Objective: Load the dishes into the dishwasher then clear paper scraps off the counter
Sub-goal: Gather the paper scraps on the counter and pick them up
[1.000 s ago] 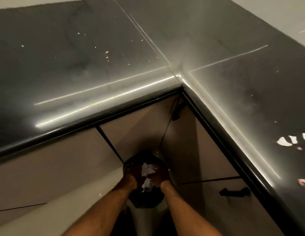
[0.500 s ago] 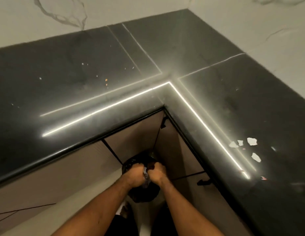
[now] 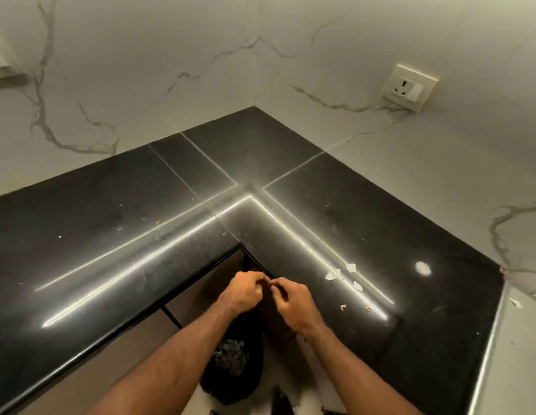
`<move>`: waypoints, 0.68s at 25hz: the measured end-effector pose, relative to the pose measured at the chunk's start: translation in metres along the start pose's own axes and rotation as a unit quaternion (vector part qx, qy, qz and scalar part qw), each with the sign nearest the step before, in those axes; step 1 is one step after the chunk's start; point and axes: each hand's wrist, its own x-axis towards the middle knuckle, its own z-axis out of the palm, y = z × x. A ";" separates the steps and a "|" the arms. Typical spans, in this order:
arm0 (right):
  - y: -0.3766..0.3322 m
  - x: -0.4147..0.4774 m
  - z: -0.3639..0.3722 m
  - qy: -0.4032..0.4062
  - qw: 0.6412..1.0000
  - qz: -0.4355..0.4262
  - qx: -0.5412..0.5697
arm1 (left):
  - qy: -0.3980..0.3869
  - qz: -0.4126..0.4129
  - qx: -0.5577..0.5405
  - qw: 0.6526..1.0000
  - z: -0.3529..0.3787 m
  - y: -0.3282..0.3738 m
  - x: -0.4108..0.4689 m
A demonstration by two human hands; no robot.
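Two hands are in view: one left hand (image 3: 243,295) and one right hand (image 3: 293,304). One black L-shaped table (image 3: 96,235) fills the corner. On its right wing, near the inner edge, lie four white paper scraps (image 3: 350,267), close together. A fifth white scrap (image 3: 514,302) lies well apart on the pale ledge at the far right. Two smaller pinkish bits (image 3: 343,307) sit nearer the front. The left wing carries scattered crumbs (image 3: 159,222), too small to count surely. One bin (image 3: 251,381) with a black liner stands below the table, and one socket (image 3: 409,91) is on the wall.
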 end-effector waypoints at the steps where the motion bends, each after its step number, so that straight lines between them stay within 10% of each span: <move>1: 0.006 -0.009 -0.013 0.029 0.999 -0.032 0.011 | -0.013 0.004 -0.012 1.000 -0.005 0.017 -0.003; 9: 0.102 -0.071 -0.094 0.150 0.981 0.071 -0.096 | 0.144 -0.093 -0.189 0.967 0.035 0.059 0.001; 17: 0.123 0.014 -0.093 -0.009 0.985 -0.028 -0.173 | 0.212 -0.257 -0.678 0.655 0.076 0.103 -0.015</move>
